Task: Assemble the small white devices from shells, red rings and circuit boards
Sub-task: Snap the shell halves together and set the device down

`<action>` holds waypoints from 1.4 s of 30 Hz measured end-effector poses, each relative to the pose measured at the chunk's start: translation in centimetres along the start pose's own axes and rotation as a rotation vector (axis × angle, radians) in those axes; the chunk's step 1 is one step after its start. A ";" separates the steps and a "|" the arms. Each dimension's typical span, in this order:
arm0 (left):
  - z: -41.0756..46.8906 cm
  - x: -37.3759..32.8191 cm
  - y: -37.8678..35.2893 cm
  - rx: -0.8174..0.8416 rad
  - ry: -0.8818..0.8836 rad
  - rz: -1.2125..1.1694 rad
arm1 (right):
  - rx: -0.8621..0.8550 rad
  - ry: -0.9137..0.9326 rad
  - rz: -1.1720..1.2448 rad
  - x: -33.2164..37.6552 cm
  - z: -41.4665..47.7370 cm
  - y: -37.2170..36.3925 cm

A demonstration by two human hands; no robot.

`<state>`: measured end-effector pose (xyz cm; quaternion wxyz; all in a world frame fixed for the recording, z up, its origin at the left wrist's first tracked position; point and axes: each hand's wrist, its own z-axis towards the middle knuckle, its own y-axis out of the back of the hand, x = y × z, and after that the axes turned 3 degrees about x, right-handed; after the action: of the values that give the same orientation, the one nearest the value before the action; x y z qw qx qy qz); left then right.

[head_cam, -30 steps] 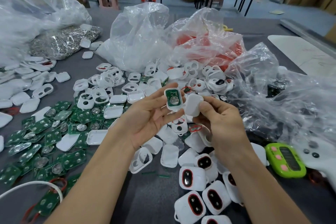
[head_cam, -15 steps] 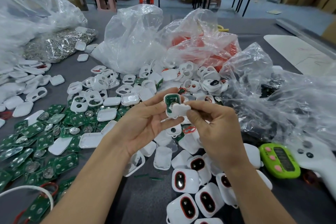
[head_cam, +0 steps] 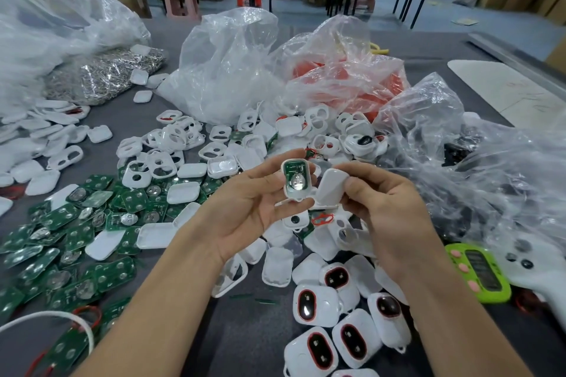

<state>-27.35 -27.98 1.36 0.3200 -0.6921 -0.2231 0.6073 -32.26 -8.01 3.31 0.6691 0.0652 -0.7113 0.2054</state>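
Note:
My left hand [head_cam: 245,208] holds a white shell half [head_cam: 296,179] upright between thumb and fingers; a green circuit board with a shiny metal dome sits inside it. My right hand [head_cam: 386,208] pinches a plain white back cover [head_cam: 329,187], tilted, its left edge against the shell's right side. Loose white shells [head_cam: 159,159] lie beyond my hands. Green circuit boards [head_cam: 76,242] spread at the left. Several finished devices with red rings [head_cam: 321,346] lie near the front. A loose red ring [head_cam: 321,219] rests under my hands.
Clear plastic bags stand behind: one of white parts [head_cam: 226,70], one of red parts [head_cam: 343,82], a crumpled one at right [head_cam: 490,168]. A pile of metal bits [head_cam: 104,76] lies far left. A green timer [head_cam: 479,272] and a white cable [head_cam: 46,320] lie near the front edge.
The camera view shifted slightly. The back cover went against the shell half a second ago and now sits tilted beside its right edge again. Both hands stay at the centre.

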 end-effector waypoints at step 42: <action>0.3 1.1 -0.9 0.053 0.025 0.053 | -0.005 0.159 -0.071 -0.5 -0.2 -1.4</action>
<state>-27.36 -26.58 1.19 0.3247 -0.6966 -0.1845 0.6126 -31.46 -9.30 3.14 0.7306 0.0721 -0.6536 0.1843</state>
